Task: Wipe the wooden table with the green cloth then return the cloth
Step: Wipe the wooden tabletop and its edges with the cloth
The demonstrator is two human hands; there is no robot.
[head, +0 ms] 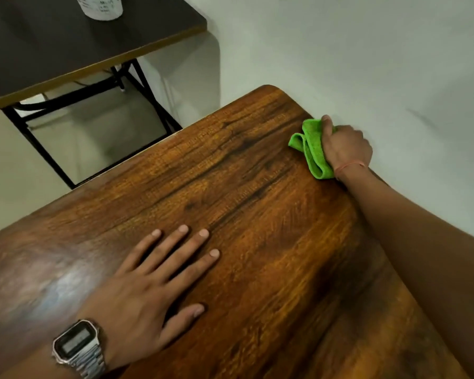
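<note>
The wooden table [244, 214] with dark grain fills the lower part of the head view. My right hand [345, 149] grips the bunched green cloth [312, 149] at the table's far right edge, close to the rounded far corner and against the pale wall. Part of the cloth is hidden under that hand. My left hand [153, 280] rests flat on the tabletop near the front, fingers spread and straight, a metal watch on its wrist.
A dark second table [66, 50] on a black metal frame stands at the upper left, with a white container [99, 6] on it. A gap of pale floor [99, 138] lies between the two tables. The wall [367, 64] borders the wooden table's right side.
</note>
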